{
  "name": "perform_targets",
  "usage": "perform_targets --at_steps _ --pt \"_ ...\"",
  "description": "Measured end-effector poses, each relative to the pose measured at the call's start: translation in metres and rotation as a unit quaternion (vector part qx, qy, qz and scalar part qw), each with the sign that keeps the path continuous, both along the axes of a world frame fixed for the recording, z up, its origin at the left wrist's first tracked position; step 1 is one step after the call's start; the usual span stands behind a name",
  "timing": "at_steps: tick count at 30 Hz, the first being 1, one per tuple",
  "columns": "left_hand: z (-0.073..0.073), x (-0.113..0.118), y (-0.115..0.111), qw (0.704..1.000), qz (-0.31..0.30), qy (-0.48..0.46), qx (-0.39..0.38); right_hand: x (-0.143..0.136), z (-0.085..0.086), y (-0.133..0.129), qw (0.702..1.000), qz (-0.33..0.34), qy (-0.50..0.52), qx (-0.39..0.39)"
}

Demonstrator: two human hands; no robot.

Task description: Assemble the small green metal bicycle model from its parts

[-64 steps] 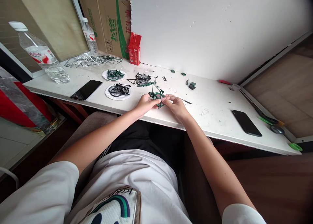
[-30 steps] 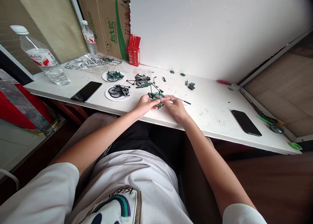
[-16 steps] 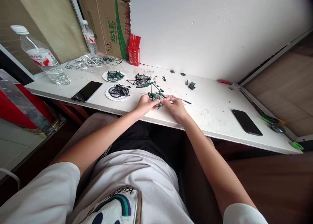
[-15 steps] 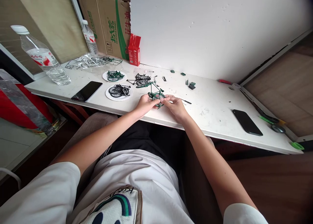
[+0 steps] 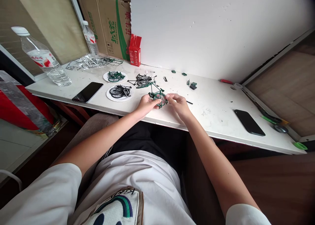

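A small green model bicycle [image 5: 162,98] is held low over the front part of the table, its rear wheel towards me. My left hand [image 5: 147,104] is closed on it, the thumb lying across the rear wheel and the other fingers partly hidden behind. At the wheel's right edge, my right hand [image 5: 179,103] has thumb and fingers pinched on the rear of the bicycle; any small part between those fingertips is too small to make out. Just beyond lie a black model bicycle [image 5: 144,78] and the green bicycle's front end.
Paper plates with green bicycle parts [image 5: 115,76] and black bicycle parts [image 5: 120,91] stand left, near a phone [image 5: 88,92] and water bottle [image 5: 46,59]. A red box [image 5: 135,50] is behind. Small green pieces [image 5: 193,86] and another phone [image 5: 249,122] lie right.
My right thumb has come off the wheel's middle and moved right to its outer edge. The left hand keeps its hold, and the bicycle has barely shifted.
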State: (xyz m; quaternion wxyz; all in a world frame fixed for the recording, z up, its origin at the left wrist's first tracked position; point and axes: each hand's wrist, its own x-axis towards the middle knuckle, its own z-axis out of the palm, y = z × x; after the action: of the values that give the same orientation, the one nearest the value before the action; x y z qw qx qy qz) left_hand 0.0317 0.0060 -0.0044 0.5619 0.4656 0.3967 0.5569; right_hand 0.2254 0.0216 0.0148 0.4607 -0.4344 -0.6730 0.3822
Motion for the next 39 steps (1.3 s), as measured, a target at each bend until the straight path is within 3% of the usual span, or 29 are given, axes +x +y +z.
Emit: perform_targets --at_steps 4,7,10,13,19,22,26,29,33,39 --pt "-0.003 0.000 0.002 1.000 0.004 0.000 -0.007 0.031 0.010 0.016 0.988 -0.092 -0.090 0.083" --pt "-0.005 0.000 0.003 1.000 0.007 0.007 -0.010 0.065 0.011 0.028 0.941 -0.141 -0.280 0.131" --pt "-0.006 0.000 0.004 1.000 0.009 0.010 -0.008 0.094 0.006 0.034 0.889 -0.196 -0.408 0.072" --pt "-0.007 0.000 0.005 1.000 0.008 0.007 -0.006 0.107 0.001 0.037 0.874 -0.196 -0.445 0.013" --pt "-0.010 0.001 0.007 0.999 0.043 0.012 -0.012 0.105 -0.007 0.039 0.869 -0.228 -0.437 0.056" --pt "-0.009 0.002 0.006 0.999 0.048 0.009 -0.009 0.098 -0.004 0.039 0.897 -0.226 -0.370 0.083" --pt "-0.007 0.003 0.005 0.999 0.045 0.001 -0.007 0.076 0.012 0.031 0.964 -0.170 -0.162 0.126" --pt "-0.007 0.004 0.005 0.999 0.049 0.001 -0.007 0.051 0.027 0.018 0.984 -0.117 -0.040 0.127" --pt "-0.005 0.004 0.005 0.999 0.048 -0.001 -0.007 0.022 0.035 -0.001 0.992 -0.053 0.024 0.110" --pt "-0.002 0.004 0.002 0.999 0.031 -0.007 -0.003 0.000 0.027 -0.018 0.998 0.017 0.024 0.062"
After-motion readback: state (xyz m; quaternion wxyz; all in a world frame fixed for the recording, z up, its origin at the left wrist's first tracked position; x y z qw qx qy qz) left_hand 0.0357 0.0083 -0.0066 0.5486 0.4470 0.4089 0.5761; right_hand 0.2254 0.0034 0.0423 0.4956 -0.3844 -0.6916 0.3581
